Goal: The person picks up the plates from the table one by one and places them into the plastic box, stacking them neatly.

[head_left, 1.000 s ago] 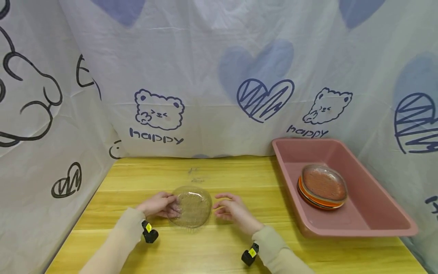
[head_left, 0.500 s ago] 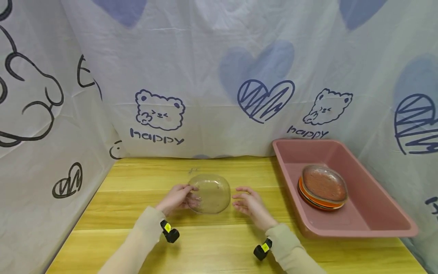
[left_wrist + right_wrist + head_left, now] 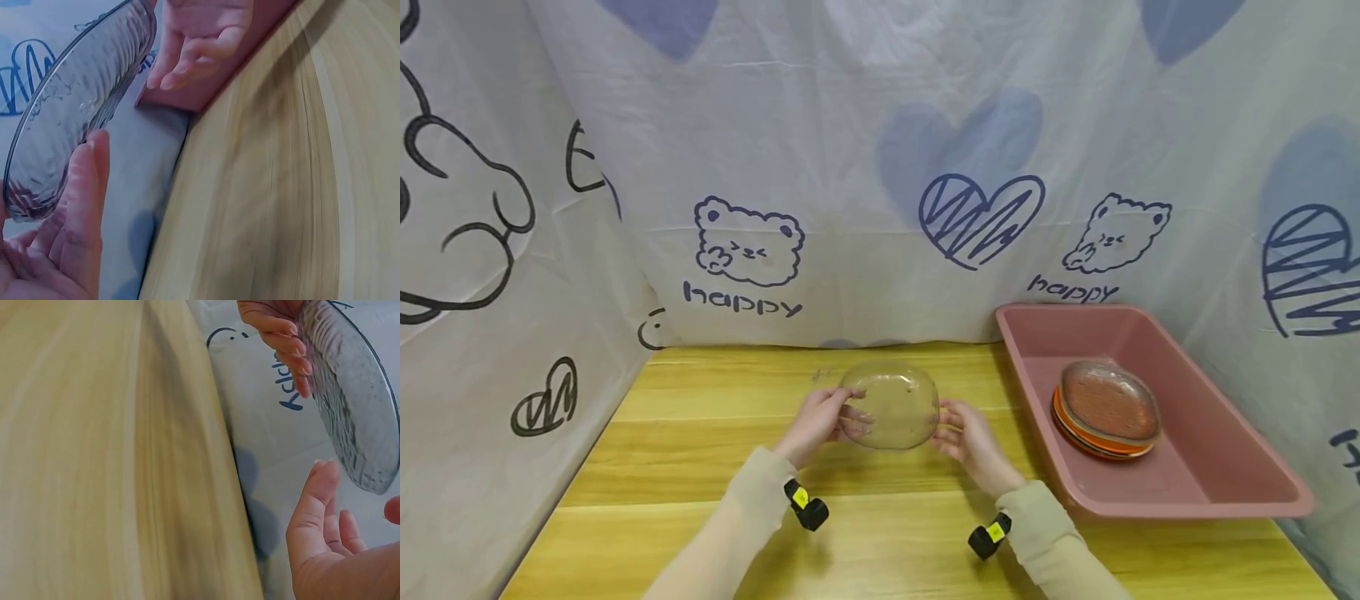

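A clear glass plate (image 3: 891,408) with rounded corners and a ribbed underside is raised above the wooden table (image 3: 880,533). My left hand (image 3: 820,421) grips its left edge, thumb over the rim and fingers spread beneath, which shows through the glass. At the opposite edge is my right hand (image 3: 972,442), its fingers loosely bent. In the right wrist view, the right hand (image 3: 331,544) has a gap between its fingers and thumb, with the plate's edge (image 3: 369,481) close by. The left wrist view shows the ribbed plate (image 3: 81,100) tilted in the left hand (image 3: 69,231).
On the right stands a pink plastic tub (image 3: 1217,475). Inside it lies a stack of plates, a reddish-brown looking glass one (image 3: 1108,400) on top and orange rims (image 3: 1078,429) below. A white printed cloth (image 3: 865,250) hangs behind and beside the table.
The left hand has carried the glass plate right and away from me, up off the table. The right hand has moved right too, and the plate's right edge is now nearer its fingers.
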### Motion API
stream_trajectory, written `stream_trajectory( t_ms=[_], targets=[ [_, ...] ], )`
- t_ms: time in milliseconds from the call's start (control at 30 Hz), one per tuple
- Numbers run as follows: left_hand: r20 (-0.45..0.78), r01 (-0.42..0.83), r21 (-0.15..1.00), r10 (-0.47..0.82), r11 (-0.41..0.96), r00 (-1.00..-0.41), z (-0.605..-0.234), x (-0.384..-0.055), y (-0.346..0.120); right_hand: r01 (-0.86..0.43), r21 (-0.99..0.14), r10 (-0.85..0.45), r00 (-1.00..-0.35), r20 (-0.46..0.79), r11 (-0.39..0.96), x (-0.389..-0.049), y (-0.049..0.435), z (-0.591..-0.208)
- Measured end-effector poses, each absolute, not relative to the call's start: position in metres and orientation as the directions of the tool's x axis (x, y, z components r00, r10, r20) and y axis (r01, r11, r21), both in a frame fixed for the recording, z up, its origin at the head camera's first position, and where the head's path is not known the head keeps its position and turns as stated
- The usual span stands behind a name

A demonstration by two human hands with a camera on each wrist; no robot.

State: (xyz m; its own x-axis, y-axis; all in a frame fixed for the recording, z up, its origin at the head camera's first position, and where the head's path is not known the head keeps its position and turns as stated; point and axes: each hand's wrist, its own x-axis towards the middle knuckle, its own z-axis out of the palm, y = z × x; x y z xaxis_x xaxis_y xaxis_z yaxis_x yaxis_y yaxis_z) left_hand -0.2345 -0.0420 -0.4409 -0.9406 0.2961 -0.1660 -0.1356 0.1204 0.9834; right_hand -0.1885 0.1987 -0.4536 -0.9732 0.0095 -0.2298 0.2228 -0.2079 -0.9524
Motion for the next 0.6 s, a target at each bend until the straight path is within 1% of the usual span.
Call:
stream_trajectory(
  t_ms=[300,600],
  targets=[
    [-0.126,-0.114,0.992,0.275,0.058,-0.953,-0.439,-0.232,-0.018,0.236,-0.939,-0.005,-0.970,-0.243,-0.250,-0.191,0.205,-0.448],
    [-0.100,-0.085,0.994,0.291,0.063,-0.952,-0.445,-0.230,-0.006,0.225,-0.927,-0.035,-0.974,-0.225,-0.299,-0.188,0.208,-0.443]
  ],
)
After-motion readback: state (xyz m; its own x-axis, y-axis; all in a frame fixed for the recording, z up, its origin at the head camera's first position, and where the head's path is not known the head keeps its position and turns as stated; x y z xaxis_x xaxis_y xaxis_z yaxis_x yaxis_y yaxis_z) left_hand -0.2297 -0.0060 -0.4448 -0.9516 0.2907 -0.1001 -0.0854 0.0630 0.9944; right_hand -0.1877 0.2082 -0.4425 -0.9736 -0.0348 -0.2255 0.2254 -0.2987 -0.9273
